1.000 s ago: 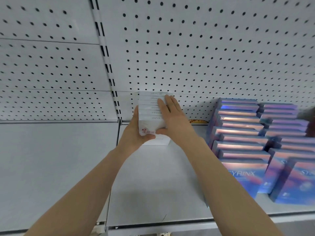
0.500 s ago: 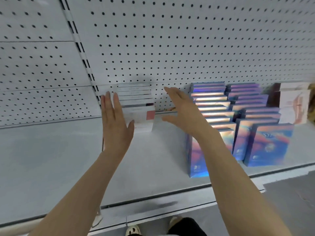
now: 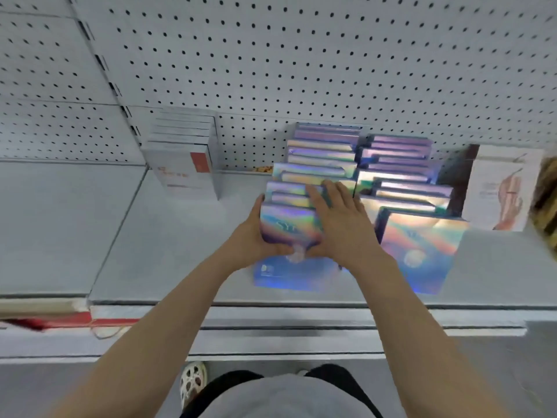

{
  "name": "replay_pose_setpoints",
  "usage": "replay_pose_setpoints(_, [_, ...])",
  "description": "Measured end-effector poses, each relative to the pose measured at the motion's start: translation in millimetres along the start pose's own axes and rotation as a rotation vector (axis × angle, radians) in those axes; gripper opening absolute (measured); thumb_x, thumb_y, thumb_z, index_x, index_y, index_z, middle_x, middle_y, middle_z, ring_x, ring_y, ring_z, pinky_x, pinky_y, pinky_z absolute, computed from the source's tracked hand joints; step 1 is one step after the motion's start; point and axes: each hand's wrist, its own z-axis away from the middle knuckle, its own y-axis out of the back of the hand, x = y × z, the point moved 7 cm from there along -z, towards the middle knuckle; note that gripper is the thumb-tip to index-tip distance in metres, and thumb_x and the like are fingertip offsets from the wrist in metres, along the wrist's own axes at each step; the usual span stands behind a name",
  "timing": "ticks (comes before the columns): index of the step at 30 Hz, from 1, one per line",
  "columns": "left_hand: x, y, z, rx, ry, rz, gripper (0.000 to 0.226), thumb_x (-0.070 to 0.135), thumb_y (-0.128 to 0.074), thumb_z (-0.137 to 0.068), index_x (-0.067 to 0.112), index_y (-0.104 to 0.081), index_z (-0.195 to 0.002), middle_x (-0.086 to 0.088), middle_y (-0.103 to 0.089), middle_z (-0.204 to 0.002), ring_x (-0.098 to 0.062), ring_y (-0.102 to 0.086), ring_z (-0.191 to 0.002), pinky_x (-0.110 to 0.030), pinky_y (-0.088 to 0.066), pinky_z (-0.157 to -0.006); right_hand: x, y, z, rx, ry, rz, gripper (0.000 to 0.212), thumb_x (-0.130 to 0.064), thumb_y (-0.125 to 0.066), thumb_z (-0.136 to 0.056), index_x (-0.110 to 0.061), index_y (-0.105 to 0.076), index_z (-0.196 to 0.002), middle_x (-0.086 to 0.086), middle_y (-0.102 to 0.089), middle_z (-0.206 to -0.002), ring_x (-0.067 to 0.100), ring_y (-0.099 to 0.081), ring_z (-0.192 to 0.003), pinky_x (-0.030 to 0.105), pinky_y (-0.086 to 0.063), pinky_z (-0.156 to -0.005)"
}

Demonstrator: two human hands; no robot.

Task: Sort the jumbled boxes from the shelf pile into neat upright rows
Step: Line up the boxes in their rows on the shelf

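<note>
Two hands clamp front of holographic box row at frame centre: left hand curled round left edge, right hand flat, fingers straight on tops. Boxes likely light, stiff, glossy-slippery; squeeze side faces, not foil fronts.

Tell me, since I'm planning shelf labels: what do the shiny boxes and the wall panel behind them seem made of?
The iridescent boxes look like cardboard with holographic foil: flat faces shimmer in rainbow bands. The back panel seems painted metal pegboard: matte pale grey with regular round holes, though the material itself is a guess.
</note>
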Motion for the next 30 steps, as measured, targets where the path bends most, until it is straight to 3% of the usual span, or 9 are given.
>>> replay_pose_setpoints(4, [4.9, -3.8, 7.0, 0.255, -0.022, 0.056, 0.101, 0.037, -0.091, -0.048, 0.022, -0.043, -0.136, 0.005, -0.066, -0.121, -0.008, -0.063, -0.111, -0.039, -0.053, -0.094, 3.8, 3.2, -0.2, 0.122, 0.06, -0.047, 0.131, -0.05, -0.093, -0.043, -0.022, -0.028, -0.153, 0.02, -0.037, -0.145, 0.042, -0.035, -0.132, 0.052, -0.038, -0.101])
replay_pose_setpoints(8, [20.8, -13.4, 10.2, 0.415, -0.062, 0.125, 0.09, 0.024, -0.09, -0.055, 0.02, -0.044, -0.133, 0.007, -0.067, -0.114, -0.004, -0.065, -0.103, -0.024, -0.053, -0.084, 11.7, 14.8, -1.4, 0.269, 0.089, -0.022, 0.128, -0.045, -0.094, -0.039, -0.02, -0.035, -0.15, 0.022, -0.045, -0.133, 0.042, -0.043, -0.12, 0.051, -0.041, -0.094])
replay_pose_setpoints(11, [38.1, -20.0, -3.7, 0.48, -0.116, 0.09, 0.094, 0.009, -0.091, -0.061, 0.018, -0.04, -0.14, 0.002, -0.064, -0.123, 0.004, -0.062, -0.105, -0.014, -0.049, -0.084, 23.9, 18.3, -10.2, 0.313, 0.057, 0.023, 0.124, -0.046, -0.095, -0.039, -0.019, -0.04, -0.147, 0.023, -0.049, -0.128, 0.041, -0.047, -0.115, 0.052, -0.043, -0.089])
replay_pose_setpoints(14, [42.6, -17.2, -23.9, 0.513, -0.115, 0.057, 0.095, 0.006, -0.09, -0.061, 0.02, -0.04, -0.141, 0.003, -0.061, -0.127, 0.009, -0.06, -0.107, -0.012, -0.048, -0.085, 35.3, 22.1, -27.2, 0.311, 0.018, 0.033, 0.12, -0.048, -0.096, -0.033, -0.018, -0.048, -0.139, 0.02, -0.052, -0.122, 0.038, -0.049, -0.108, 0.048, -0.045, -0.086])
replay_pose_setpoints(18, [37.7, -3.5, -45.3, 0.429, -0.115, 0.032, 0.11, 0.035, -0.094, -0.053, 0.033, -0.03, -0.142, -0.004, -0.04, -0.148, -0.015, -0.052, -0.128, -0.039, -0.047, -0.102, 42.8, 25.6, -43.0, 0.324, 0.009, -0.002, 0.117, -0.054, -0.094, -0.031, -0.019, -0.05, -0.133, 0.016, -0.052, -0.117, 0.034, -0.05, -0.102, 0.045, -0.042, -0.086])
replay_pose_setpoints(21, [36.6, -0.7, -49.7, 0.253, -0.074, 0.053, 0.115, 0.025, -0.09, -0.06, 0.053, -0.013, -0.141, 0.001, -0.038, -0.148, -0.006, -0.049, -0.129, -0.022, -0.047, -0.097, 45.3, 28.5, -44.7, 0.361, 0.028, -0.072, 0.114, -0.072, -0.083, -0.04, -0.02, -0.049, -0.136, 0.016, -0.05, -0.127, 0.038, -0.047, -0.119, 0.05, -0.038, -0.098])
replay_pose_setpoints(24, [37.8, -1.9, -59.6, 0.055, -0.059, 0.102, 0.114, 0.0, -0.084, -0.07, 0.033, -0.011, -0.152, 0.004, -0.045, -0.146, -0.01, -0.05, -0.13, -0.029, -0.05, -0.098, 49.3, 29.3, -54.8, 0.203, 0.06, -0.141, 0.129, -0.078, -0.074, -0.053, -0.022, -0.019, -0.156, 0.019, -0.011, -0.161, 0.042, -0.009, -0.149, 0.054, -0.012, -0.118])
replay_pose_setpoints(26, [43.8, -4.1, -62.7, -0.005, -0.052, 0.138, 0.108, -0.011, -0.077, -0.072, 0.024, -0.014, -0.152, 0.007, -0.052, -0.139, -0.005, -0.053, -0.125, -0.021, -0.051, -0.09, 49.3, 23.6, -60.4, 0.027, 0.109, -0.134, 0.13, -0.076, -0.071, -0.063, -0.024, 0.002, -0.158, 0.016, 0.011, -0.163, 0.037, 0.009, -0.15, 0.048, 0.001, -0.12])
replay_pose_setpoints(30, [44.6, -12.3, -67.0, -0.083, -0.035, 0.178, 0.099, -0.012, -0.075, -0.074, 0.021, -0.023, -0.151, 0.004, -0.055, -0.138, -0.01, -0.055, -0.125, -0.022, -0.051, -0.09, 49.4, 18.7, -66.3, -0.006, 0.113, -0.131, 0.123, -0.074, -0.064, -0.073, -0.016, 0.004, -0.157, 0.015, 0.011, -0.163, 0.033, 0.01, -0.151, 0.046, 0.006, -0.121])
